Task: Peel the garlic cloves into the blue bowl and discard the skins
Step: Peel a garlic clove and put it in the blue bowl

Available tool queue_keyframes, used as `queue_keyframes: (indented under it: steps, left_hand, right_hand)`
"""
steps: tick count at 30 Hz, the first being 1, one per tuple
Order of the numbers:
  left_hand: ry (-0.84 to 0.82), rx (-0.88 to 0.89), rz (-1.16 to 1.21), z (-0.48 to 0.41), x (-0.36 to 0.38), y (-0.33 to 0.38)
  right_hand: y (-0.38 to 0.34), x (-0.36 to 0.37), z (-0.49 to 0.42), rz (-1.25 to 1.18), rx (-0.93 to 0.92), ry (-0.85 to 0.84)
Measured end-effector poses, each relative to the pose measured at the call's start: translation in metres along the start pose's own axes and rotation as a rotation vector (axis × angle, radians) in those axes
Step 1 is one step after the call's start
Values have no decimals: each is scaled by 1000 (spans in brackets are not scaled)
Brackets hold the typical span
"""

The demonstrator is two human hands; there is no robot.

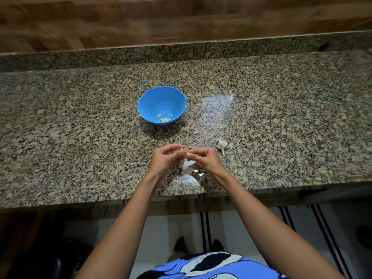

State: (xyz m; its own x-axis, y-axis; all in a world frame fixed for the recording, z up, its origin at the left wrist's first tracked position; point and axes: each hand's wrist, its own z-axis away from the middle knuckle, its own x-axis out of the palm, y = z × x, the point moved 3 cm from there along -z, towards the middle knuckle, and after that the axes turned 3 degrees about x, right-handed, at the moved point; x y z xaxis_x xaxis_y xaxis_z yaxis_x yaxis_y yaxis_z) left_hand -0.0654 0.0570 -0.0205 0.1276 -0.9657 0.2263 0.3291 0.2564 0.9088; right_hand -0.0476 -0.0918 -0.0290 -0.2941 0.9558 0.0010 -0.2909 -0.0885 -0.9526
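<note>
A blue bowl stands on the granite counter with several peeled pale garlic cloves at its bottom. My left hand and my right hand meet over the counter's front part, fingertips together, pinching a small garlic clove that is almost hidden between them. A partial garlic bulb with its stem lies on the counter just right of my right hand. White papery skins lie under and below my hands.
The granite counter runs left to right, with a raised granite ledge and a wooden wall behind. Its front edge is just below my wrists. Tiled floor and my feet show beneath.
</note>
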Motion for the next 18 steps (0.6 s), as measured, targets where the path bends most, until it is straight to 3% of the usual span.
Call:
queue_keyframes:
  steps: [3, 8, 14, 18]
  left_hand:
    - [18, 12, 14, 0, 2, 1]
    - [9, 81, -124, 4, 7, -2]
    - [15, 17, 37, 2, 11, -5]
    - [69, 26, 77, 6, 14, -10]
  right_hand:
    - [1, -2, 4, -77, 43, -13]
    - [-3, -3, 2, 54, 5, 77]
    - [-1, -6, 4, -41, 49, 55]
    - [1, -4, 8, -52, 45, 142]
